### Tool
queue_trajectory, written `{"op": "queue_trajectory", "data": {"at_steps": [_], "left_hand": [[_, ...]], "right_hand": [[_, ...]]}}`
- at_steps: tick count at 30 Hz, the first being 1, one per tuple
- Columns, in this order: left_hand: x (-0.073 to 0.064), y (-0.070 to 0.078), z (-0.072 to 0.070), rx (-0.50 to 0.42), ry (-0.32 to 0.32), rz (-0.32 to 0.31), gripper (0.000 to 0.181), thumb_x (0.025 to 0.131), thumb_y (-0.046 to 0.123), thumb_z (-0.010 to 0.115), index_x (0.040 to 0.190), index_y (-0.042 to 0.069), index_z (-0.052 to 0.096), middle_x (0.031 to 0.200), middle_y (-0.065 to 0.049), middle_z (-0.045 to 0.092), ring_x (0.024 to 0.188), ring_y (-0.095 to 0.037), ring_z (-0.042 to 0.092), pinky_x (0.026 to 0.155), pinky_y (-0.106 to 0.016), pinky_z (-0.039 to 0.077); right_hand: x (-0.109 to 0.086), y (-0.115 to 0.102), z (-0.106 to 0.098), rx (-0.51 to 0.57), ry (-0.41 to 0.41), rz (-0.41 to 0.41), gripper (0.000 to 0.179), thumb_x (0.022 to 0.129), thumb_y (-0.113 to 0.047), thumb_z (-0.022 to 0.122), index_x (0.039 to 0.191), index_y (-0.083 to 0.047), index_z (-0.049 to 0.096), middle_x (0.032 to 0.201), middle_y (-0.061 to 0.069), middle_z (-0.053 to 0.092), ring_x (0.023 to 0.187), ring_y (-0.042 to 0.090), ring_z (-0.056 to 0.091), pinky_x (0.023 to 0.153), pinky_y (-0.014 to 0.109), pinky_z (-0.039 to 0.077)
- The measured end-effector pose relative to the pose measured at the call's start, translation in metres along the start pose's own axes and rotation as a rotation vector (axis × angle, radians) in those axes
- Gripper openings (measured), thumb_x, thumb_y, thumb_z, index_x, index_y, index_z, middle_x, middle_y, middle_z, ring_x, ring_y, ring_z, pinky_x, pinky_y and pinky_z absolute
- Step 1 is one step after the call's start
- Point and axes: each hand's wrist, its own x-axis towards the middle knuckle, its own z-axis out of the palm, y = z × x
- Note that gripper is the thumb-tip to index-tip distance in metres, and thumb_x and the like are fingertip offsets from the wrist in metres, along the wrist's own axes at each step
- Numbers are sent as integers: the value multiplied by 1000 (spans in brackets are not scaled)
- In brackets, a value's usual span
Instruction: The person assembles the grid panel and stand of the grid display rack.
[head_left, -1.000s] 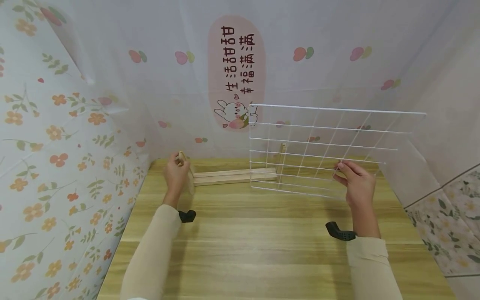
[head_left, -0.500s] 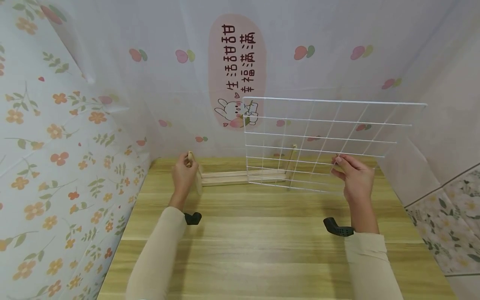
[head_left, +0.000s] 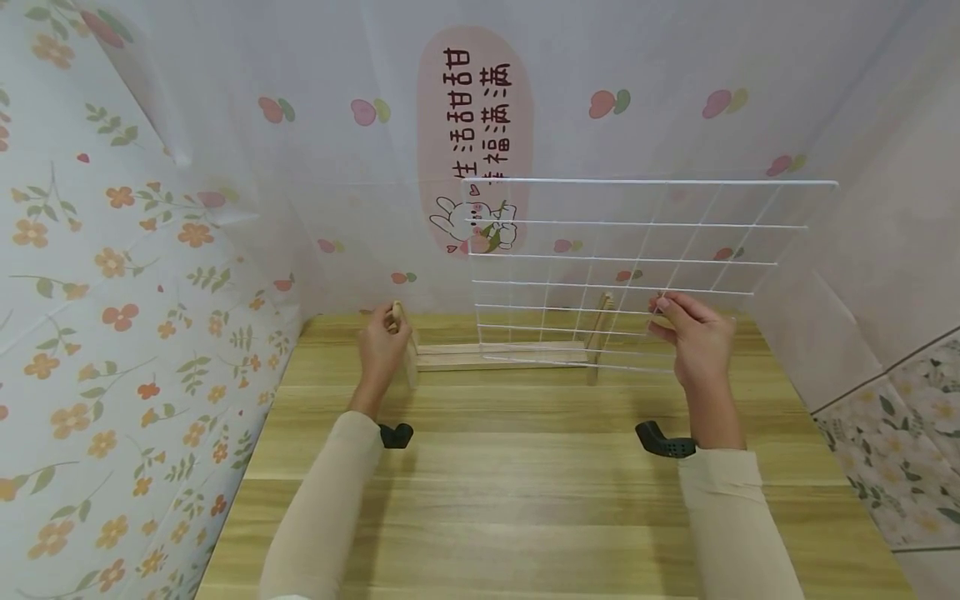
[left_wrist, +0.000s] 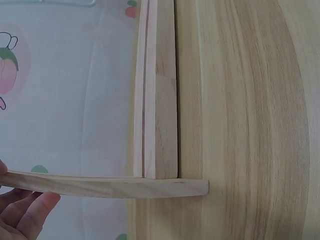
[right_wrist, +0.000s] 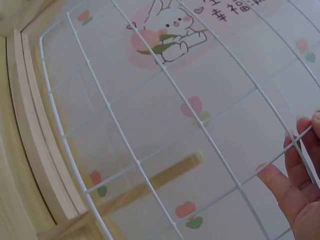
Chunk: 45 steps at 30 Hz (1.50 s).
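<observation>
My left hand (head_left: pixel 381 346) pinches the top of the left upright of a pale wooden stand (head_left: pixel 450 358) on the table. In the left wrist view this upright (left_wrist: pixel 130 187) meets two long bars with a narrow slot between them. On the right, my right hand (head_left: pixel 701 337) holds a white wire grid panel (head_left: pixel 651 181) by its right side, thumb and fingers around the wires. The panel is tilted and overlaps the stand's right part in the head view. In the right wrist view, the stand's far upright (right_wrist: pixel 170 172) shows through the mesh.
The wood-grain table (head_left: pixel 517 467) runs up to a printed cloth backdrop (head_left: pixel 337 167). Floral cloth (head_left: pixel 135 333) hangs at the left and a pale wall (head_left: pixel 862 250) stands at the right. Black wrist mounts (head_left: pixel 663 442) jut inward from the sleeves.
My left hand and the wooden stand have shifted to the right. The grid panel has moved left and upward with my right hand, now reaching further over the stand.
</observation>
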Motion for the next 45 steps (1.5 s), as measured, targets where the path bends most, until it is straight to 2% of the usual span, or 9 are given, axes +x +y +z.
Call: {"op": "queue_trajectory", "data": {"at_steps": [12, 18, 24, 38, 45], "left_hand": [[0, 7, 14, -13, -46, 30, 36, 90, 9, 59, 126, 3, 60, 118, -22, 67, 107, -33, 67, 85, -42, 56], [-2, 10, 18, -33, -55, 48, 34, 91, 9, 59, 124, 2, 61, 118, -22, 66, 108, -32, 66, 84, -41, 56], [-5, 9, 21, -34, -50, 64, 35, 91, 8, 59, 125, 0, 60, 117, -24, 66, 108, -33, 66, 83, -42, 56], [-7, 7, 24, 1, -19, 82, 34, 89, 5, 60, 122, -3, 61, 115, -25, 67, 104, -34, 67, 80, -40, 57], [-8, 8, 24, 12, 5, 99, 34, 88, 4, 60, 121, -5, 61, 112, -27, 67, 100, -36, 68, 78, -42, 58]], "right_hand": [[3, -8, 17, -38, -14, 0, 15, 83, -2, 74, 91, 9, 70, 83, 9, 73, 78, 19, 70, 64, 31, 59], [4, -8, 23, -46, -19, -8, 11, 84, -1, 73, 89, 8, 71, 81, 8, 73, 76, 17, 70, 63, 31, 59], [6, -11, 27, -35, -18, 1, 12, 84, 1, 71, 91, 11, 70, 81, 8, 73, 75, 17, 70, 61, 30, 59], [6, -18, 40, -31, -30, -13, 7, 84, 1, 72, 89, 5, 73, 79, 7, 72, 75, 16, 70, 60, 29, 59], [7, -20, 44, -85, -67, -26, 12, 86, -6, 73, 92, 3, 73, 82, 6, 75, 79, 16, 71, 63, 28, 59]]}}
